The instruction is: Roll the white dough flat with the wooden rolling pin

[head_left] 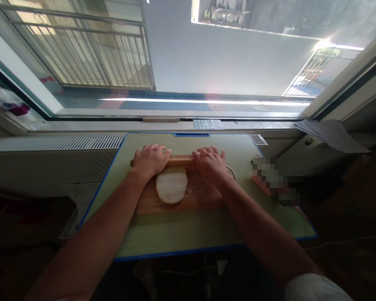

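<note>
One round of pale dough, flat on a wooden board. One wooden rolling pin, at the dough's far edge, long axis running left to right, parallel to the windowsill. Two hands, mine, set apart: left hand clasped over the pin's left part, right hand over its right. Beneath: one green table, blue-edged. Beyond: one radiator grille, one wide window, railings outside.
</note>
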### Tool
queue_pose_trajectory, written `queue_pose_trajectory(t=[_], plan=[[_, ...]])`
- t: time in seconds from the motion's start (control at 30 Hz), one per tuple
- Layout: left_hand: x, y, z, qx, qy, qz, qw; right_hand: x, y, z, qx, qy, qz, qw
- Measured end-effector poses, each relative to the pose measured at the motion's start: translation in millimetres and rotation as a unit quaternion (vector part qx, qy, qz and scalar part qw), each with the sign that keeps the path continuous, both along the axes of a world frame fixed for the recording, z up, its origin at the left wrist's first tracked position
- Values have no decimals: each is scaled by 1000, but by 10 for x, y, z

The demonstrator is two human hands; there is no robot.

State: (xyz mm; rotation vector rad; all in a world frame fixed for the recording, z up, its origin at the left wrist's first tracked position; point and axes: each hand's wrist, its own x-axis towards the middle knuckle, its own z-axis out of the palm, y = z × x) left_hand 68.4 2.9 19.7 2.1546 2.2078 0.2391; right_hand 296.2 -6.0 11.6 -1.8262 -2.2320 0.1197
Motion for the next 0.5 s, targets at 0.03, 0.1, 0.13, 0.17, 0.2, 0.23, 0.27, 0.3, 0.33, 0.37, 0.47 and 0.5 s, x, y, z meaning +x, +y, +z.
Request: queue_pose_trajectory(t=[0.03, 0.1, 0.13, 0.17, 0.2, 0.23, 0.27, 0.3, 0.33, 0.37, 0.47, 0.5], plan=[[22, -14, -8, 11, 5, -3, 1000, -4, -5, -8, 0, 2, 2, 1000], [50, -25, -22, 23, 12, -13, 1000, -16, -15, -20, 0, 6, 1, 1000], [53, -24, -27, 23, 13, -18, 1000, -24, -20, -23, 2, 8, 1, 1000], [50, -21, -29, 20, 11, -19, 1000, -31, -26, -25, 5, 8, 3, 1000], [42, -17, -27, 16, 10, -17, 1000, -38, -33, -26, 8, 6, 5, 1000], [32, -17, -21, 12, 9, -12, 1000, -45, -41, -26, 12, 2, 8, 1000], [21, -21, -11, 8, 9, -6, 1000, -51, -50, -26, 14, -3, 9, 1000], [10, -30, 3, 6, 11, -1, 1000, -56, -60, -25, 16, -7, 10, 1000], [2, -44, 18, 5, 14, -1, 1000, -61, -70, -23, 16, -11, 9, 1000], [-5, -63, 32, 3, 17, -6, 1000, -65, -81, -20, 17, -14, 8, 1000], [-16, -121, 53, -5, 21, -22, 1000, -73, -106, -13, 30, -21, 18, 999], [-20, -135, 52, -6, 20, -26, 999, -73, -111, -13, 36, -25, 23, 999]])
